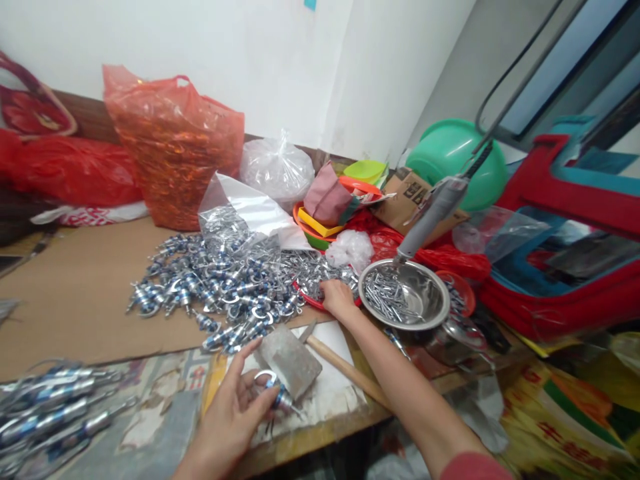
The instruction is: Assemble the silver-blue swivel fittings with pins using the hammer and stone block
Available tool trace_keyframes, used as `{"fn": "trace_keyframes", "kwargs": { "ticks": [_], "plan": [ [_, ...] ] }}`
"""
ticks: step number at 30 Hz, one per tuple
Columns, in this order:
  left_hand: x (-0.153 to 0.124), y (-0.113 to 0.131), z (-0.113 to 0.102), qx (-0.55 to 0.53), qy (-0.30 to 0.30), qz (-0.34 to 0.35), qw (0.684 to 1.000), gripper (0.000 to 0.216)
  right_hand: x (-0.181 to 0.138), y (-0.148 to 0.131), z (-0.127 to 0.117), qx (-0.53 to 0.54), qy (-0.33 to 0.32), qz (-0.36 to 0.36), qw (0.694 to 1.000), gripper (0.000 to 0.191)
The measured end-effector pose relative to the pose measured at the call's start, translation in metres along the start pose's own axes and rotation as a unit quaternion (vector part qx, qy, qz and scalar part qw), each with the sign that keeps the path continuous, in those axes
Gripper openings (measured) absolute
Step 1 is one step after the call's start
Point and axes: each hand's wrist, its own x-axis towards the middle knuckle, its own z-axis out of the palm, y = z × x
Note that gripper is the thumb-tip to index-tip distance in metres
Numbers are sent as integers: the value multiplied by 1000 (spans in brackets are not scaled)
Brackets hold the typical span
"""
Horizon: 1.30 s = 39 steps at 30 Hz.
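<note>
Low at the front, my left hand (240, 403) pinches a silver metal fitting (280, 393) with a blue band and a hook-like ring. It is beside a worn metal block (290, 360) on the bench edge. A hammer (345, 370) with a wooden handle lies right of the block, partly under my right forearm. Farther forward, my right hand (339, 297) reaches into small silver pieces (320, 270) in a red tray (311, 300). Its fingers are curled and their tips hidden among the pieces. Left of the tray spreads a heap of similar blue-banded fittings (215, 280).
A steel bowl (435, 320) of nail-like pins stands right of the tray, with a grey corded tool (435, 213) above it. More fittings (55, 413) lie front left. Orange bag (175, 147), clear bag (277, 167) and green basin (450, 153) line the back.
</note>
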Motion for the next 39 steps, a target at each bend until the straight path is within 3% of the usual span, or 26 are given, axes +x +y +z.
{"fn": "trace_keyframes", "kwargs": {
  "ticks": [4, 9, 14, 18, 20, 26, 32, 39],
  "plan": [
    [2, 0, -1, -8, -17, 11, 1000, 67, 1, 13, 1, 27, 11, -10, 1000, 21],
    [8, -5, 0, -13, -21, 24, 999, 67, -11, 27, -4, 97, 73, -22, 992, 23],
    [8, -11, 0, -13, 4, 34, 999, 69, -59, -1, -15, 185, 94, -84, 975, 24],
    [11, -15, -3, -49, 25, 29, 998, 74, -103, -32, -24, 243, 46, -209, 946, 20],
    [13, -17, -5, -66, 39, 36, 996, 75, -115, -42, -25, 207, 42, -257, 943, 19],
    [15, -22, -2, -74, 64, 52, 994, 72, -122, -57, -22, -6, 81, -290, 954, 14],
    [10, -21, -6, 32, 85, 81, 993, 37, -128, -66, -34, -30, 42, -258, 965, 10],
    [12, -16, -14, 115, 42, 87, 989, 37, -125, -81, -38, -61, 48, -292, 953, 7]
  ]
}}
